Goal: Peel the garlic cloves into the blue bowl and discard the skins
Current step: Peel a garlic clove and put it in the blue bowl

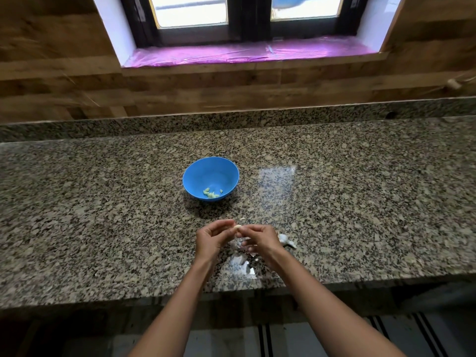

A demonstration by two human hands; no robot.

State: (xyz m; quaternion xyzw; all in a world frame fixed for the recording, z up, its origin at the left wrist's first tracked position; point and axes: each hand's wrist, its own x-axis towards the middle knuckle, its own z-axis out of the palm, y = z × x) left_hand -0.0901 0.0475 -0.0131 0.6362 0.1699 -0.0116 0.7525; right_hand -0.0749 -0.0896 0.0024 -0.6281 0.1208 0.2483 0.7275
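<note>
Granite counter (103, 202), speckled: blue bowl (210, 176) at centre, a few peeled cloves (211, 194) in its bottom. Nearer, I log papery skins (239, 265) and a garlic bulb remnant (286, 240) on the stone beneath the hands. Left hand (210, 240) and right hand (258, 240) are both curled, fingertips pinching one garlic clove (237, 227) between them, short of the bowl.

- A speckled brown-and-black granite countertop (103, 202) ran the full width of the view, with a pale patch of window glare (277, 181) on its polished top.
- A low upstand of the same granite (154, 124) stood along its back edge, with a small dark hole (391, 115) near the right end.
- Brown wood-grain wall panelling (64, 81) rose behind it.
- A dark-framed window (247, 19) sat in the wall, its sill covered with wrinkled pink plastic film (244, 51).
- A pale floor with dark stripes (262, 338) showed below the counter's front edge.
</note>
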